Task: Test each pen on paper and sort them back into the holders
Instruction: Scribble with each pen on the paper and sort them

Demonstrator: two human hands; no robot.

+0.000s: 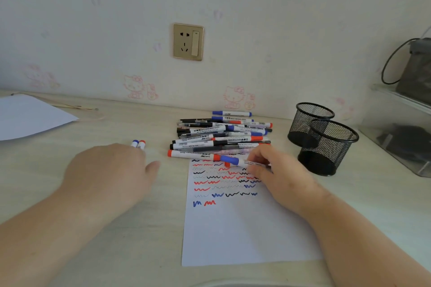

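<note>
White sheet of paper (pixel 245 235) flat on pale wood-grain desk (pixel 140 251), upper part covered in rows of red, blue and black squiggles (pixel 224 182), lower part blank.

Heap of white-barrelled whiteboard markers and dark pens (pixel 221 134) beyond the paper's far edge, caps blue, red and black, lying mostly crosswise; nearest red-capped marker (pixel 193 155) along the paper's top edge.

Right hand (pixel 277 175) over the paper's upper right, fingers curled and pinched on a white marker with blue cap (pixel 235 161), cap end pointing left, low over the squiggles.

Left hand (pixel 109 170) palm down on the desk left of the paper, fingers loosely together, thumb out to the right; whether anything lies gripped beneath cannot be told. Just past its fingertips, 2 marker ends, 1 blue-capped (pixel 134 143) and 1 red-capped (pixel 141 144), side by side and touching.

2 black wire-mesh cylindrical holders (pixel 326 147) right of the heap, touching or overlapping in view, near one in front of far one, nothing seen inside.

Second white sheet (pixel 30 116) at far left. Gold-framed wall socket with switch (pixel 188 42) above the desk. Pink cartoon cat stickers (pixel 137 87) along the wall base. Clear plastic shelf unit (pixel 401 128) at right edge, dark bag (pixel 415 70) on top.
</note>
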